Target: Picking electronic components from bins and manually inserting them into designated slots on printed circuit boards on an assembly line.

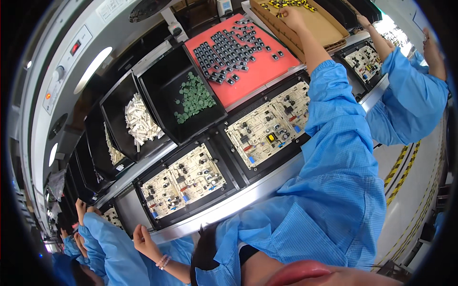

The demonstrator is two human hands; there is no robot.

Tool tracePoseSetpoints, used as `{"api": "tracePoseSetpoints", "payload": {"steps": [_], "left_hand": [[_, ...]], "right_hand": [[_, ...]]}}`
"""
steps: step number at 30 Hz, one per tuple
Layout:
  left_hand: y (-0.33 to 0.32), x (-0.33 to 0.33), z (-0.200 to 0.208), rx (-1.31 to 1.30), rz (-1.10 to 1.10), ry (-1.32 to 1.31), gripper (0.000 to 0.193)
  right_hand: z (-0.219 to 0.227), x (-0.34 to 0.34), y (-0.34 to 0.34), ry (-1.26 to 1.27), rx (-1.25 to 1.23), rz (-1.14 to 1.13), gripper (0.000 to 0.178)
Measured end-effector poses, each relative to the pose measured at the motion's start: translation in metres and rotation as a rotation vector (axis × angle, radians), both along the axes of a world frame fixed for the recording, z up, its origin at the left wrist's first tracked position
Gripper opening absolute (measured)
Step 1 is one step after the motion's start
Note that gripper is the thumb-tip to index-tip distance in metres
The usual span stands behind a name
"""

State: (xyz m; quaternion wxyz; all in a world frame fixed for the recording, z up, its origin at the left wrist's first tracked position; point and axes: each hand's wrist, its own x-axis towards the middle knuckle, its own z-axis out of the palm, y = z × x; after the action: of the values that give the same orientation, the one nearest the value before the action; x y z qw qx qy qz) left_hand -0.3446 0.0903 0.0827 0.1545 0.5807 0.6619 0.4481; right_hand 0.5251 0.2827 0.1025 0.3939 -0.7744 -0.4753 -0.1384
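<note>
Right hand was reaching into the cardboard tray, fingers curled at the yellow-black parts, grip state unreadable; better to lift one part cleanly; left hand wasn't visible

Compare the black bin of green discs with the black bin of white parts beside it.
The black bin of green discs holds flat, round green pieces scattered thinly, with much bare black floor showing. The black bin of white parts holds elongated, pale pieces heaped in a dense pile. The green-disc bin lies nearer the red tray; the white-part bin lies to its left. Both are dark, open-topped and tilted toward the conveyor line.
</note>
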Motion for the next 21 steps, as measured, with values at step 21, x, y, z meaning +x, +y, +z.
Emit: {"api": "tracePoseSetpoints", "payload": {"steps": [21], "left_hand": [[0.025, 0.055, -0.019, 0.117, -0.225, -0.113, 0.019]], "right_hand": [[0.124, -0.363, -0.138, -0.244, 0.011, 1.085, 0.040]]}}
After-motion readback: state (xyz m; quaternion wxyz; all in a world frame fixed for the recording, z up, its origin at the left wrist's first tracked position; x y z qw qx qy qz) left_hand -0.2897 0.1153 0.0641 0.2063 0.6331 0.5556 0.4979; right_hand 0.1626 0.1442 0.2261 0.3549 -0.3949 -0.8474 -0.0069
